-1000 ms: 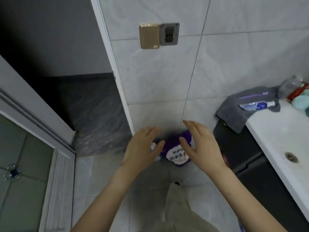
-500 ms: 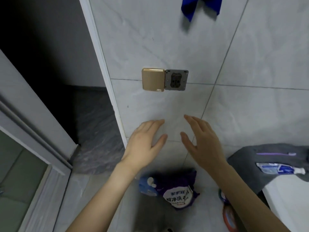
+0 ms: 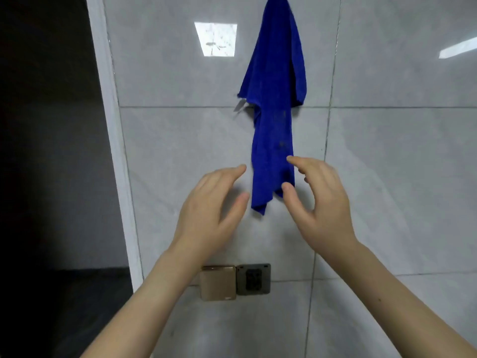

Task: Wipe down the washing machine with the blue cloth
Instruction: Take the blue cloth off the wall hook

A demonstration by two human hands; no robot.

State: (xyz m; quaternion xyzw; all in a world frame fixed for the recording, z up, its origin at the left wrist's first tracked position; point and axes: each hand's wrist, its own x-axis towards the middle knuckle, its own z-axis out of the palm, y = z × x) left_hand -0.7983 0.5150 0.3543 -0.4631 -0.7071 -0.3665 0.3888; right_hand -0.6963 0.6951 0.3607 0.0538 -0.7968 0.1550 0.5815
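Since half a second ago the view has been tilted upward: the purple bag and grey towel are gone from frame, and the blue cloth, then only a tip at the top edge, is now seen nearly whole. It hangs down the grey tiled wall from a point above the frame, bunched at the top and narrowing to a pointed lower corner. Both hands are raised either side of that lower end. The left hand is held open, fingers together, just beside the cloth and apart from it. The right hand is open and curled, index fingertip and thumb overlapping the cloth's right edge; whether contact is made cannot be told. Nothing is gripped. Below the hands, a gold switch plate and dark socket sit side by side, touching. A white door frame borders a dark doorway at left.
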